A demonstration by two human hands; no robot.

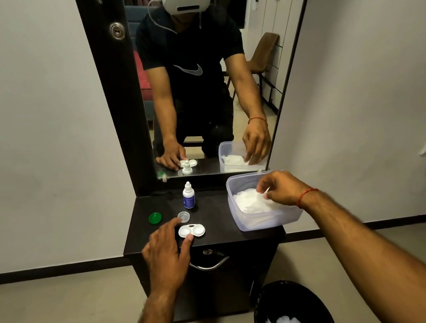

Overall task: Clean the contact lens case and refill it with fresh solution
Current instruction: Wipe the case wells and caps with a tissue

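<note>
left hand [163, 249]: released, fingers spread, thumb touching lens case
right hand [281, 188]: pinching tissue [248, 202] inside tub [266, 221]
lens case [192, 230]: open, front of desk [218, 214]
solution bottle [188, 196]: upright behind case

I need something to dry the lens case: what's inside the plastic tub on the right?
Crumpled white tissues fill the plastic tub; the right grip pinches one at the top. Whatever lies beneath the pile is covered.

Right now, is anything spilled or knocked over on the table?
Nothing stands out. The solution bottle stands upright, no puddle shows, and the lens case lies flat. Its green cap and clear cap lie loose beside it.
</note>
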